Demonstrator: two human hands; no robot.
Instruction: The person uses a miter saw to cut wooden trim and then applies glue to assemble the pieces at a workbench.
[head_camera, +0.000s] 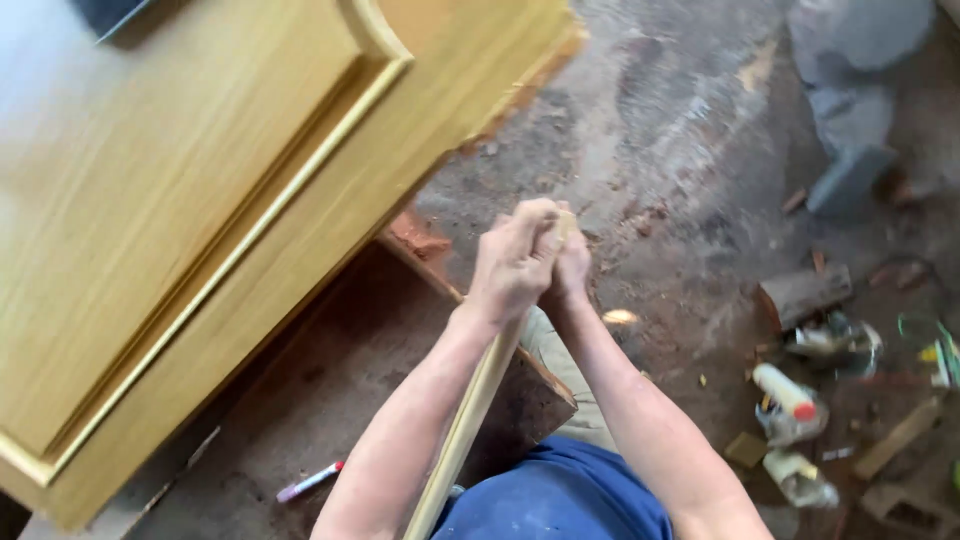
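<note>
Around one strip (470, 410) — two hands (530, 262)

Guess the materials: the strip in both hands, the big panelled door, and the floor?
Strip: looks like pale bare wood, thin and matte, gripped by the left hand and right hand. Door: yellowish wood or wood-look veneer, grain lines and a slight sheen, moulded panel edge. Floor: likely bare concrete, grey, dusty, stained.

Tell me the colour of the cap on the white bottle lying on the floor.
Red-orange cap on the white bottle, seen in the head view.
</note>
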